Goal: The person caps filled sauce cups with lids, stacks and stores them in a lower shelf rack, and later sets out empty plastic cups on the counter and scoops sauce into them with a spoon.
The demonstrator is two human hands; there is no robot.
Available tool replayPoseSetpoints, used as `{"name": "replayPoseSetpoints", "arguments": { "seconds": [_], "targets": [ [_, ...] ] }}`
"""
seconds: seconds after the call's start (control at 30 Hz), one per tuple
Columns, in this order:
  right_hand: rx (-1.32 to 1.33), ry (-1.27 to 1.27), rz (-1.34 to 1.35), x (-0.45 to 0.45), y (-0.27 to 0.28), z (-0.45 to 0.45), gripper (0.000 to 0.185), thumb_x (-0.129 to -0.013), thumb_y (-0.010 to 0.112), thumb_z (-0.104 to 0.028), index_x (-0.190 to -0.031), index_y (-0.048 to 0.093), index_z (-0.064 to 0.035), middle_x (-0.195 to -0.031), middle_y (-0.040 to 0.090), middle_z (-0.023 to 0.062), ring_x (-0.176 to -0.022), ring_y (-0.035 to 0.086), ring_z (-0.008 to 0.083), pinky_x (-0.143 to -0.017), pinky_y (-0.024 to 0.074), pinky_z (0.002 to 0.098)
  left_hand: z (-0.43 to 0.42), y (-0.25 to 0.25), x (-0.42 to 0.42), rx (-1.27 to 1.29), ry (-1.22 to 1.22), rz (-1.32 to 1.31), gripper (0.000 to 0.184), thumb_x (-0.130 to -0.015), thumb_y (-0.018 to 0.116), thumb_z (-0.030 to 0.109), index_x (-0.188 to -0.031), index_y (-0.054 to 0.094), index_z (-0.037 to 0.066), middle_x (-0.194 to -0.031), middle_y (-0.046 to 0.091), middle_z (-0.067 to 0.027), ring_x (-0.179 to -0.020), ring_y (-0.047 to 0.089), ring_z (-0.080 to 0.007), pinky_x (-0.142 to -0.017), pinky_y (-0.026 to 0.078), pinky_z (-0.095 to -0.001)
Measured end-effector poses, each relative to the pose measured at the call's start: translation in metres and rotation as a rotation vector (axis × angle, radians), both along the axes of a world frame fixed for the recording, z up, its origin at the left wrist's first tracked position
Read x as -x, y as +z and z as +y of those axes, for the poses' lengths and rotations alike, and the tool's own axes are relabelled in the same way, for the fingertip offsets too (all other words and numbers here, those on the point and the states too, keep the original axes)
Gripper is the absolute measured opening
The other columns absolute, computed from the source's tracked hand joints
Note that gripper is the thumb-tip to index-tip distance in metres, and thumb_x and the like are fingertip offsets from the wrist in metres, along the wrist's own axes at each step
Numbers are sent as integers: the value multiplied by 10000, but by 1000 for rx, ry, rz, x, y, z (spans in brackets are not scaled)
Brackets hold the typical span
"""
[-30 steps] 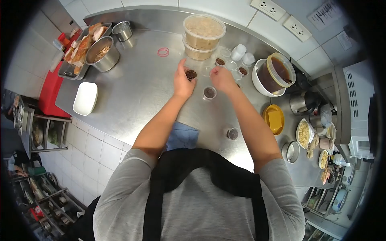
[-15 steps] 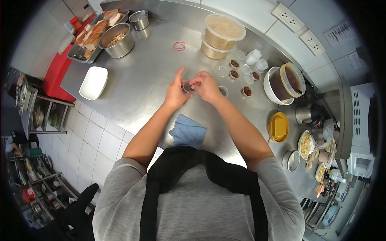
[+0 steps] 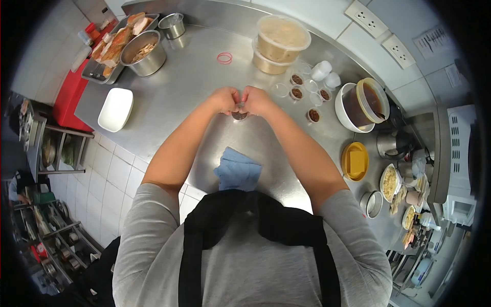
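Note:
My left hand (image 3: 225,100) and my right hand (image 3: 257,101) meet over the steel counter, fingers curled and thumbs close together. Their fingertips pinch at a small clear plastic cup (image 3: 239,116) with dark contents, partly hidden by the fingers. Whether a lid is on it I cannot tell. Just right of my right hand, several similar cups of dark red-brown filling stand about, one of them a sauce cup (image 3: 313,115) nearest to my forearm. Loose clear lids (image 3: 280,90) lie among them. A folded blue cloth (image 3: 239,170) lies between my forearms.
Stacked lidded tubs (image 3: 284,38) stand at the back, near stacked white cups (image 3: 321,71). To the right are a tub of brown liquid (image 3: 372,102) and a yellow bowl (image 3: 354,161). At left are a white dish (image 3: 115,109), a steel pot (image 3: 144,53) and a meat tray (image 3: 97,74).
My left hand has turned inward and closed, and both hands now meet at the cup. The cup that stood beside my right wrist is no longer visible.

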State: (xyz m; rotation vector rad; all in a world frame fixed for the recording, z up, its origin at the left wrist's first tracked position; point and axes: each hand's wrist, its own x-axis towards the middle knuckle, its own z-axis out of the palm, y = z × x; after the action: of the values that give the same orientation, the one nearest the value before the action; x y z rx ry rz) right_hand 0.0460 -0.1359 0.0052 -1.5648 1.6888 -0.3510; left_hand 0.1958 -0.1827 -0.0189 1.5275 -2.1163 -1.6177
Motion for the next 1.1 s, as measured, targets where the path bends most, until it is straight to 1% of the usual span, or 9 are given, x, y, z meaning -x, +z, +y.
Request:
{"name": "replayPoseSetpoints", "arguments": {
  "seconds": [0.13, 0.33, 0.47, 0.57, 0.7, 0.77, 0.87, 0.93, 1.1],
  "targets": [
    [-99, -14, -57, 3, -1, -7, 382, -588, 805, -52, -836, 515, -72, -697, 614, 66, -542, 629, 180, -480, 500, 329, -7, 4, 6, 58, -75, -105, 298, -673, 740, 11, -916, 568, 17, -820, 623, -98, -685, 636, -184, -531, 541, -299],
    [253, 90, 315, -3, -17, -3, 353, -592, 811, -88, -812, 535, -64, -702, 640, 66, -550, 642, 182, -509, 516, 325, 6, 18, 11, 139, -87, -142, 311, -683, 729, 24, -947, 565, 17, -771, 621, -86, -659, 631, -176, -532, 529, -302],
    [-32, 126, 263, 5, -22, -9, 245, -659, 776, -269, -779, 683, -77, -837, 678, 81, -774, 661, 206, -690, 519, 316, 14, -3, -9, -6, 65, 114, 314, -705, 708, 31, -975, 548, 23, -749, 619, -74, -629, 611, -150, -568, 521, -292],
    [-129, 57, 188, 5, -22, -9, 223, -684, 761, -306, -703, 709, -90, -828, 687, 77, -803, 665, 184, -722, 518, 314, 19, -20, -10, 140, 22, 65, 320, -709, 703, 30, -988, 545, 36, -795, 622, -82, -630, 601, -143, -596, 521, -285],
    [83, 57, 265, 0, -36, -10, 357, -659, 794, -142, -940, 596, -44, -797, 654, 89, -663, 658, 204, -590, 524, 318, 23, -16, -3, 266, 40, -148, 359, -691, 729, 39, -1002, 551, 64, -834, 632, -87, -662, 612, -154, -592, 517, -294],
    [222, 1, 335, -3, -19, 10, 422, -651, 808, -188, -970, 574, -40, -850, 646, 100, -769, 654, 246, -670, 521, 352, 25, -7, 2, 294, 49, -240, 387, -676, 747, 57, -1009, 551, 73, -838, 636, -86, -673, 618, -162, -596, 517, -297],
    [454, -222, 46, 14, 0, 51, 539, -633, 819, -246, -1045, 534, -47, -963, 609, 122, -912, 596, 297, -767, 490, 392, 30, 12, 4, 402, 30, -371, 439, -655, 782, 110, -1029, 554, 81, -832, 640, -82, -678, 621, -169, -605, 522, -299],
    [782, -380, 220, 51, 15, 81, 602, -625, 823, -251, -1101, 507, -60, -1024, 575, 127, -929, 569, 282, -761, 488, 382, 29, 22, 7, 480, -60, -420, 444, -660, 788, 143, -1036, 561, 81, -833, 640, -87, -683, 626, -170, -603, 528, -300],
    [483, -529, 39, 114, 24, 130, 474, -692, 751, -185, -1101, 539, -69, -1059, 572, 146, -1026, 548, 296, -878, 451, 397, 14, 25, 1, 197, 41, -212, 369, -699, 767, 164, -1011, 589, 80, -837, 644, -99, -682, 639, -165, -567, 531, -306]
  ]
}}
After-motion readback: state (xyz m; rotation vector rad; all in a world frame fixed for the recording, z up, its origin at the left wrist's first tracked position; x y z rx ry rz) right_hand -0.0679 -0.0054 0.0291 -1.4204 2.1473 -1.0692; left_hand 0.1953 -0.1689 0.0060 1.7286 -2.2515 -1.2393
